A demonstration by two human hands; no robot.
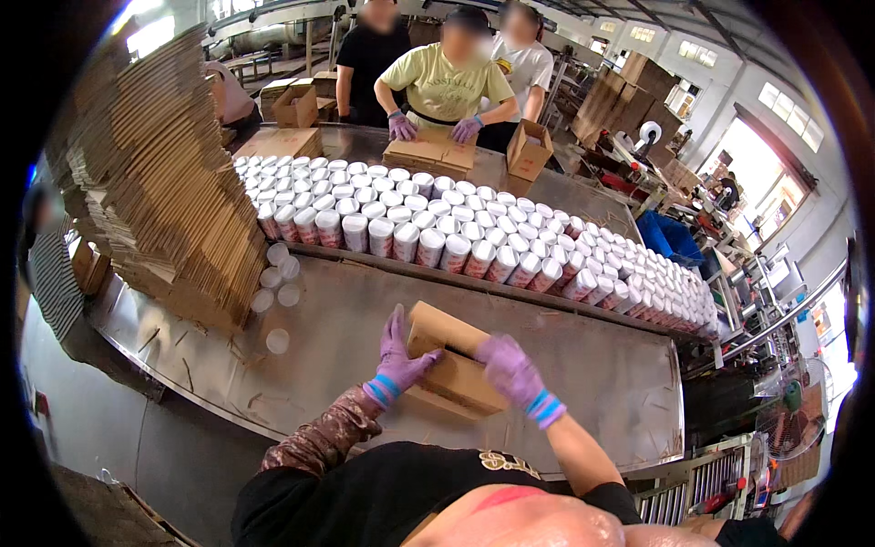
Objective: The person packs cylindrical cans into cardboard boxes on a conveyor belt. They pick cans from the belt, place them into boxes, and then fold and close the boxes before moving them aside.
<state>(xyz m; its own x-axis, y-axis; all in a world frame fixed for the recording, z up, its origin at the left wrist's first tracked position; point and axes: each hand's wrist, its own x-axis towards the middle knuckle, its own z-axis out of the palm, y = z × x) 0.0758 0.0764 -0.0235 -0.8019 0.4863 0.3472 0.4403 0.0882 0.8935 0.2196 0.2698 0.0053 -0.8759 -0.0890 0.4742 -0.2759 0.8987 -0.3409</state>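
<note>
In front of me a small brown cardboard box (460,380) rests tilted on the metal table, with its flaps partly folded and a dark gap along its middle. My left hand (399,357), in a purple glove with a blue cuff, grips the box's left side, thumb lying across the top and fingers along the side. At the right end of the box is my right hand (513,372), gloved the same way and touching a flap. Motion smears its fingers, so their grip is unclear.
Beyond the box, long rows of white-lidded cans (428,239) stand behind a ledge. A tall stack of flattened cartons (164,173) rises at left, beside several loose clear round lids (277,341). Across the table, a co-worker's gloved hands (401,126) rest on cardboard. A blue bin (670,239) sits right.
</note>
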